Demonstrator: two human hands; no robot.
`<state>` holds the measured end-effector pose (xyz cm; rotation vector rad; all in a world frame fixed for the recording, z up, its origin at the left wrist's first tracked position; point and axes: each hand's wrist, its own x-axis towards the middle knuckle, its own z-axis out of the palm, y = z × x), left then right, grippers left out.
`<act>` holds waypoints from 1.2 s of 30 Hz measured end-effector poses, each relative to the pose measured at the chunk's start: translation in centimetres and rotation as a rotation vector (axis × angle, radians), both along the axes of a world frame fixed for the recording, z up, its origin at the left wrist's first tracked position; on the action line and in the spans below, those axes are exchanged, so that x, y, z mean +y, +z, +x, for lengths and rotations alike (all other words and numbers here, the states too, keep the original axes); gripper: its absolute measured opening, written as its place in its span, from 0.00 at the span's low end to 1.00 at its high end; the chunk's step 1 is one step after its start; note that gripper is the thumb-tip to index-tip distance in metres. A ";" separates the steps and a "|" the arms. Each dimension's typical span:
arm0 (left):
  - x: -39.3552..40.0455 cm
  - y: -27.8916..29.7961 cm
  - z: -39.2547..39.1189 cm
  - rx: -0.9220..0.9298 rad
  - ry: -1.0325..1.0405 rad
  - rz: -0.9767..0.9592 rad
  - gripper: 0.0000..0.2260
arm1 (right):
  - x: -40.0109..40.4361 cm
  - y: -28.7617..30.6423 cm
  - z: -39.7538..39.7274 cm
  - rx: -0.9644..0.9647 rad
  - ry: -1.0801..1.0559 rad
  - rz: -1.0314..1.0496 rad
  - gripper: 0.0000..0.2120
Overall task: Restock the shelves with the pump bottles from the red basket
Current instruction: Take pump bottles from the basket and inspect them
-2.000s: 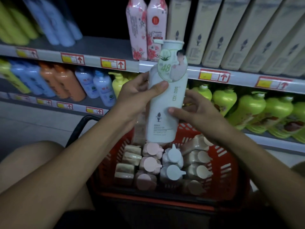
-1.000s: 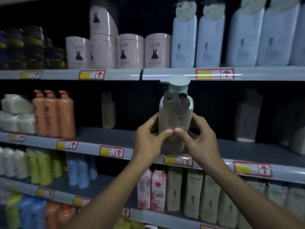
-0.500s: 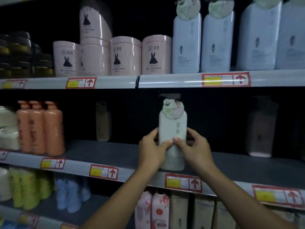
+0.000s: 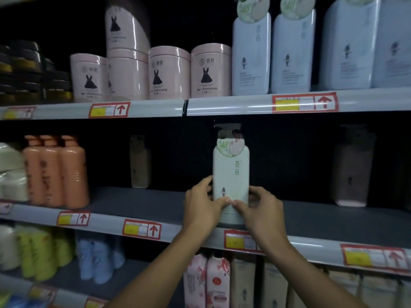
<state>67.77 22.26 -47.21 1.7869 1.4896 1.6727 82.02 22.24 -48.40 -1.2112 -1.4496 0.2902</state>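
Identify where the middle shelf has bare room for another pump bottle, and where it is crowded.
Bare dark shelf lies between the beige bottle and the held pump bottle, and again rightward to the pinkish bottle. The orange bottles crowd the left end.

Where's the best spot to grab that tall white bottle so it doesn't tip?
Low on its flat sides, coming from the front, probably. The white bottle stands upright and tall with a narrow pump on top, and the left hand and right hand grip it there.
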 end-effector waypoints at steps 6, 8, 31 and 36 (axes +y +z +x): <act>-0.1 0.0 0.2 -0.018 0.018 -0.006 0.32 | -0.1 -0.4 -0.7 0.038 -0.039 0.026 0.28; -0.8 0.4 0.0 -0.041 0.036 0.000 0.35 | -1.1 -0.2 -0.7 0.028 -0.081 0.107 0.27; -21.5 -28.0 -0.5 -0.115 -0.117 -0.631 0.17 | -19.9 -27.4 5.2 -0.525 0.311 -0.600 0.12; -22.3 -31.4 -1.0 0.001 -0.164 -0.759 0.18 | -20.0 -33.2 6.3 -0.633 0.551 -0.823 0.22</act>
